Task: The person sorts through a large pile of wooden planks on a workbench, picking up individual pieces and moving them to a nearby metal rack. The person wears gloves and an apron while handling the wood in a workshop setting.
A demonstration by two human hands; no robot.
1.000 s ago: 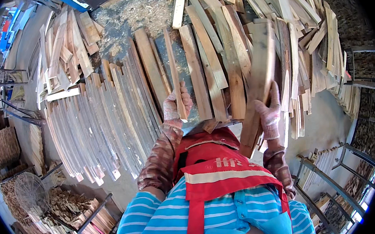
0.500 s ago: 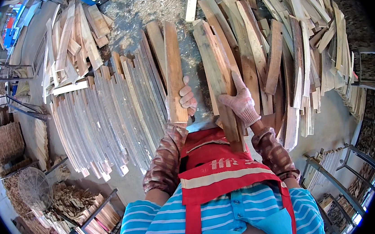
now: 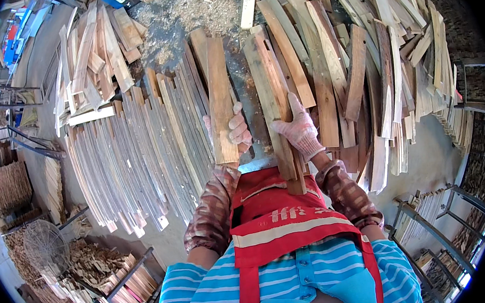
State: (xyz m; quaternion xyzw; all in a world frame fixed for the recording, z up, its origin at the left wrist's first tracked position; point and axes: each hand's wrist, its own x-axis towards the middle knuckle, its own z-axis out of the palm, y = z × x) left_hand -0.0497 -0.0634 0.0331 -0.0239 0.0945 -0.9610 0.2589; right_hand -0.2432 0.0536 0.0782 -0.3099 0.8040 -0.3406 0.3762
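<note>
The right hand [image 3: 300,131] has come leftward — nearer the left hand [image 3: 240,130], whose plank [image 3: 219,89] now shows its broad face.

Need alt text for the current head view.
A person's gloved left hand grips a wooden board while the gloved right hand holds more boards to its right. Narrow boards line up closely at left, loose boards lie heaped at right, and wood shavings lie beyond.

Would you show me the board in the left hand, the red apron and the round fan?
Board [image 3: 219,95] in the left hand [image 3: 239,131]: head view, middle of its broad face.
Red apron [image 3: 270,200]: head view, cloth near its middle.
Round fan [image 3: 46,244]: head view, its wire guard.
</note>
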